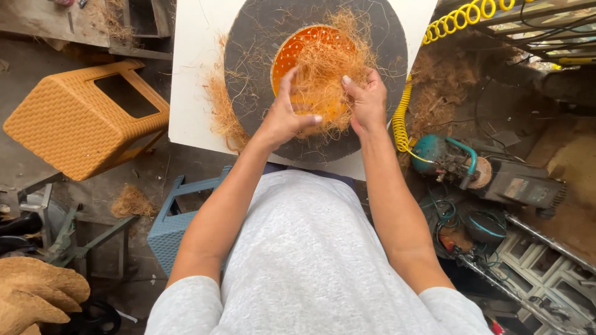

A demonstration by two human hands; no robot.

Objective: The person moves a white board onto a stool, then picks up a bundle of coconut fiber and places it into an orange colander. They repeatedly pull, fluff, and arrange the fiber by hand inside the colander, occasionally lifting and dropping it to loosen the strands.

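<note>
An orange perforated bowl [292,53] sits on a dark round mat [254,43] on a white table [192,74]. A loose wad of tan coconut fibre [329,62] fills the bowl and spills over its near edge. My left hand [287,111] grips the fibre at the bowl's near left side, thumb and fingers pinched on it. My right hand [366,102] presses the fibre from the right, fingers curled over the wad.
More fibre [220,111] lies at the mat's left edge. An orange woven stool [81,118] lies tipped at left, a blue stool [171,223] below me. A yellow coiled hose [400,118] and a teal compressor [447,158] stand right. Fibre mats [34,294] lie bottom left.
</note>
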